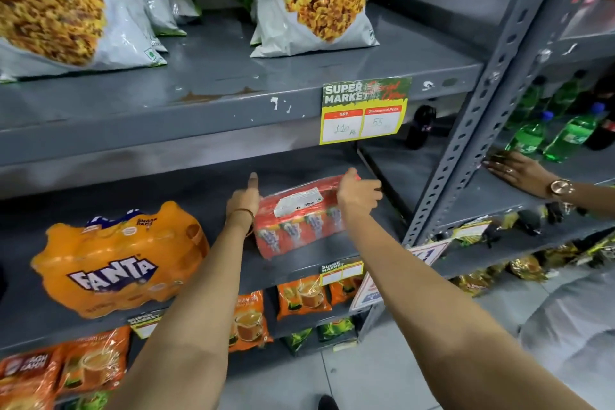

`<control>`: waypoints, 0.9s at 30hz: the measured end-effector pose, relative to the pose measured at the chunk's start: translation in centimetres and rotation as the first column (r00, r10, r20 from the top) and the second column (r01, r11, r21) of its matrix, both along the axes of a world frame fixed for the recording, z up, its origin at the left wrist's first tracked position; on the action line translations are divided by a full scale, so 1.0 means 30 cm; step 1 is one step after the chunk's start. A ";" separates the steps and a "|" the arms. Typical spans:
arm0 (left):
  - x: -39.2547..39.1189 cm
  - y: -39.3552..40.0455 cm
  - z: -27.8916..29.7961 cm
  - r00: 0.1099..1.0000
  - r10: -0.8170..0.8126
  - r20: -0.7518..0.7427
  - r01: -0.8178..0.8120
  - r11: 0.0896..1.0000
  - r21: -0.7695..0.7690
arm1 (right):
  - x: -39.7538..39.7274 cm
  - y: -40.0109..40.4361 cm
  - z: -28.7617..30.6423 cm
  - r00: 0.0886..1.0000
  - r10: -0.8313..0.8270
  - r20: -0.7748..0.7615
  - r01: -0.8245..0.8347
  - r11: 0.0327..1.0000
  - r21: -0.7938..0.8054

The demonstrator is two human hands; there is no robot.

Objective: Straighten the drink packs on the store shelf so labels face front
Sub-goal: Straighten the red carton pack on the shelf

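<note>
Head view: both hands gripped the red drink pack (299,216) on the shelf (206,196), left hand (243,201) on its left end, right hand (357,195) over the top right corner. Pack sat skewed, labels angled, not yet square. Left of the left hand, the orange pack (116,260) looked front-facing but tilted. Likely midway.

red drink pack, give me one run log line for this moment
step: straightening | left hand: on left end of red drink pack | right hand: gripping right end | pack: askew | orange Fanta pack: untouched
</note>
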State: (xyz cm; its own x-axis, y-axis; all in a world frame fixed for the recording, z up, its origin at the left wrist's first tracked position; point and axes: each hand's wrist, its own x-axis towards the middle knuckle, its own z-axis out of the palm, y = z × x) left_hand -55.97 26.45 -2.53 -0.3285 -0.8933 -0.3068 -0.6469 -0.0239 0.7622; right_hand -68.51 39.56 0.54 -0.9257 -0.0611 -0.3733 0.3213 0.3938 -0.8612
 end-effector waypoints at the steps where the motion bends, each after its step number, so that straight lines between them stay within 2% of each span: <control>1: 0.006 -0.001 -0.003 0.999 -0.030 0.017 0.029 0.999 0.033 | -0.022 -0.012 -0.002 0.999 0.045 0.022 -0.042 0.991 -0.124; 3: 0.034 0.011 0.018 0.990 -0.144 -0.011 0.141 0.950 0.277 | -0.058 0.001 -0.020 0.978 0.197 0.067 -0.158 0.914 -0.374; 4: 0.052 0.014 0.036 0.973 -0.228 -0.032 0.221 0.882 0.416 | -0.072 0.020 -0.031 0.960 0.274 0.056 -0.228 0.883 -0.409; 6: 0.076 0.006 0.061 0.937 -0.333 -0.107 0.333 0.755 0.565 | -0.102 0.058 -0.068 0.930 0.367 0.000 -0.353 0.896 -0.267; 7: 0.080 -0.002 0.063 0.936 -0.321 -0.142 0.341 0.734 0.587 | -0.118 0.066 -0.090 0.920 0.392 -0.015 -0.390 0.908 -0.155; 10: 0.056 -0.006 0.051 0.961 -0.186 -0.207 0.274 0.765 0.584 | -0.083 0.055 -0.068 0.874 0.484 -0.036 -0.482 0.875 0.044; 14: -0.007 0.036 0.025 0.978 -0.081 -0.194 0.173 0.833 0.525 | 0.033 -0.018 -0.007 0.632 0.773 0.048 -0.735 0.579 0.354; 17: -0.019 0.043 0.014 0.971 0.001 -0.241 0.123 0.859 0.497 | 0.077 -0.064 -0.008 0.571 0.818 0.077 -0.711 0.445 0.544; 20: -0.002 0.020 0.008 0.964 0.034 -0.263 0.104 0.864 0.493 | 0.066 -0.074 -0.015 0.530 0.839 0.128 -0.714 0.360 0.600; 22: 0.015 -0.001 0.004 0.958 0.081 -0.274 0.063 0.876 0.479 | 0.037 -0.071 0.000 0.465 0.870 0.167 -0.743 0.281 0.607; 25: 0.024 -0.031 -0.010 0.944 0.140 -0.297 -0.006 0.912 0.411 | -0.017 -0.060 0.030 0.279 0.942 0.188 -0.750 0.092 0.655; 27: 0.021 -0.037 -0.011 0.924 0.174 -0.342 -0.032 0.924 0.382 | -0.032 -0.062 0.042 0.116 0.965 0.234 -0.701 -0.087 0.708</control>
State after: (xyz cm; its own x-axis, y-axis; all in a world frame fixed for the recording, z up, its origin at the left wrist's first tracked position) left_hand -55.33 25.34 -2.87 -0.3916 -0.7774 -0.4922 -0.3054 -0.3948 0.8665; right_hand -69.49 37.70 1.80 -0.3271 -0.7966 -0.5084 -0.8447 0.4876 -0.2206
